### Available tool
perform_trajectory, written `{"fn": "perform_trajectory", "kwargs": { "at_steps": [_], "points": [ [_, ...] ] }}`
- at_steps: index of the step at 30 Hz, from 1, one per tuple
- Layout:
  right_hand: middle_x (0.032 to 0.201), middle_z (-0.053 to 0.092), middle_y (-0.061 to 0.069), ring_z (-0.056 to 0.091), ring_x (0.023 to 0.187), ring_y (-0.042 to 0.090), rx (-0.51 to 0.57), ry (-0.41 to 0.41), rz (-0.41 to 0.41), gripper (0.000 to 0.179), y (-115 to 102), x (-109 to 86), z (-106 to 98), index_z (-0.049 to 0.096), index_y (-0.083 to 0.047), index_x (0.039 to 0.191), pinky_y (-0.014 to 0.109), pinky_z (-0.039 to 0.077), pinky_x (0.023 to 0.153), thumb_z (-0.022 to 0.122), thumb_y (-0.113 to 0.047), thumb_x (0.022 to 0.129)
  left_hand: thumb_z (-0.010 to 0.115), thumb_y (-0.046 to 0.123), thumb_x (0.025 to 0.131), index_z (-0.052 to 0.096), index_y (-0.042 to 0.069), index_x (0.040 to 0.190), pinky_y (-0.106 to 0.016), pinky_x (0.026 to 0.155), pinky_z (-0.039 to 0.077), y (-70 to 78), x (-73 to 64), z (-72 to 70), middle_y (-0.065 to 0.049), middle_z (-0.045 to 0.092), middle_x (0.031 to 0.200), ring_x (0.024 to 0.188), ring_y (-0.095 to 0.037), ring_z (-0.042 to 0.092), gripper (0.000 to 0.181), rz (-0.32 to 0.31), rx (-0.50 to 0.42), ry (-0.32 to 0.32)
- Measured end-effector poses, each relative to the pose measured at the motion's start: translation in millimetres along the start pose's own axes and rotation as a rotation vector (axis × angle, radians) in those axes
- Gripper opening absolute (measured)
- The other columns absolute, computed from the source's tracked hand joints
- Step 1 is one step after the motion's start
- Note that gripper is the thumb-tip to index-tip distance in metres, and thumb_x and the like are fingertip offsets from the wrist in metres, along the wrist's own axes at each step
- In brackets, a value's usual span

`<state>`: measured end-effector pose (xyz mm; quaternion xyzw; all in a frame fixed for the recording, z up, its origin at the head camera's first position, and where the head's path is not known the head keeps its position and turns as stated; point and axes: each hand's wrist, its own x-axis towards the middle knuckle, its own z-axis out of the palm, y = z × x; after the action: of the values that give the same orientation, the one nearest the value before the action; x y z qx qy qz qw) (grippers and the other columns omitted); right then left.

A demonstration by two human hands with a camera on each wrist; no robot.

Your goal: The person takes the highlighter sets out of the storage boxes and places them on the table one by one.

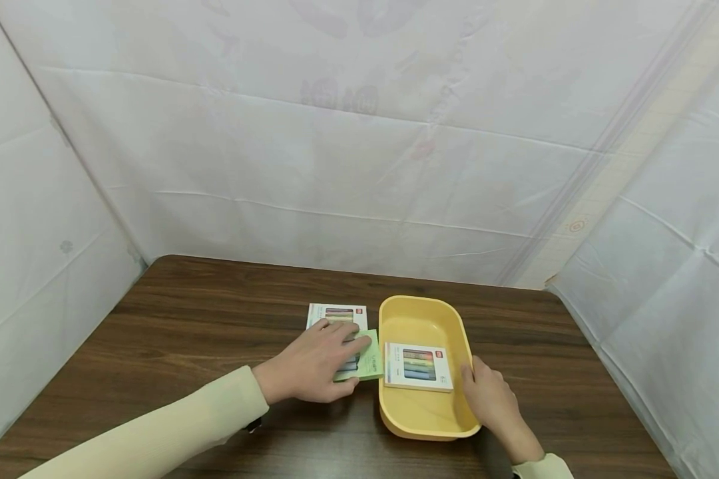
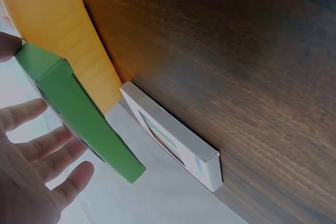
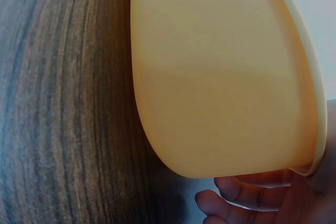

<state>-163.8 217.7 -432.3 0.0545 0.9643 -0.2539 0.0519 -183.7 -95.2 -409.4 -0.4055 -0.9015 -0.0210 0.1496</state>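
My left hand (image 1: 317, 362) holds a green box (image 1: 370, 359) by its edges, tilted and raised off the table beside the left rim of a yellow plastic basin (image 1: 422, 414). The box has a window showing dark and blue sticks; the left wrist view shows its plain green side (image 2: 84, 119). Inside the basin lies a white box of coloured sticks (image 1: 395, 366), perhaps crayons. A similar white box (image 1: 337, 309) rests on the table behind my left hand, partly covered by it. At the basin's right side, my right hand (image 1: 494, 399) grips the rim, thumb over the edge and fingers outside.
The dark wood-grain table (image 1: 216, 313) extends to both sides of the basin. White hanging sheets (image 1: 287, 166) enclose it at the back, left and right.
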Motion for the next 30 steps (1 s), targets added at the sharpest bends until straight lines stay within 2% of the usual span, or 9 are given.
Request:
{"fn": "perform_trajectory", "kwargs": {
  "at_steps": [6,12,17,23,30],
  "points": [
    [0.063,0.044,0.005,0.043,0.050,0.016,-0.005,-0.006,0.012,0.028,-0.5,0.3,-0.2,0.048,-0.008,0.086,0.030,0.032,0.044,0.033,-0.028,0.096,0.046,0.051,0.082,0.044,0.024,0.130,-0.037,0.081,0.040,-2.3,-2.6,-1.1,-0.003,0.052,0.122,0.110,-0.018,0.051,0.055,-0.009,-0.002,-0.012],
    [0.063,0.045,0.005,0.045,0.051,0.016,-0.006,-0.007,0.015,0.029,-1.2,1.0,-0.3,0.050,-0.007,0.091,0.030,0.032,0.044,0.032,-0.030,0.097,0.047,0.051,0.082,0.045,0.024,0.129,-0.039,0.082,0.041,-4.7,-4.9,1.0,-0.004,0.053,0.122,0.111,-0.020,0.052,0.054,-0.007,-0.004,-0.024],
    [0.064,0.047,0.005,0.046,0.052,0.016,-0.010,-0.007,0.009,0.030,-0.8,0.5,-0.7,0.051,-0.007,0.095,0.031,0.032,0.045,0.032,-0.030,0.097,0.050,0.050,0.080,0.047,0.026,0.124,-0.038,0.081,0.041,-5.3,-5.1,3.0,0.000,0.052,0.117,0.104,-0.015,0.052,0.051,0.006,-0.014,-0.046],
    [0.064,0.047,0.005,0.046,0.052,0.016,-0.009,-0.007,0.009,0.031,-0.9,0.8,-0.6,0.051,-0.007,0.093,0.031,0.033,0.045,0.031,-0.030,0.097,0.054,0.049,0.077,0.049,0.027,0.121,-0.037,0.077,0.040,-5.3,-5.3,5.4,0.002,0.053,0.112,0.097,-0.013,0.051,0.049,0.027,-0.019,-0.089],
    [0.064,0.048,0.005,0.047,0.052,0.016,-0.008,-0.002,0.007,0.031,-0.4,1.2,-0.2,0.051,-0.007,0.092,0.030,0.033,0.045,0.031,-0.030,0.097,0.056,0.049,0.078,0.049,0.027,0.125,-0.042,0.083,0.042,-4.9,-6.5,7.4,-0.001,0.054,0.117,0.102,-0.016,0.054,0.052,0.027,-0.035,-0.173]
  ]
}}
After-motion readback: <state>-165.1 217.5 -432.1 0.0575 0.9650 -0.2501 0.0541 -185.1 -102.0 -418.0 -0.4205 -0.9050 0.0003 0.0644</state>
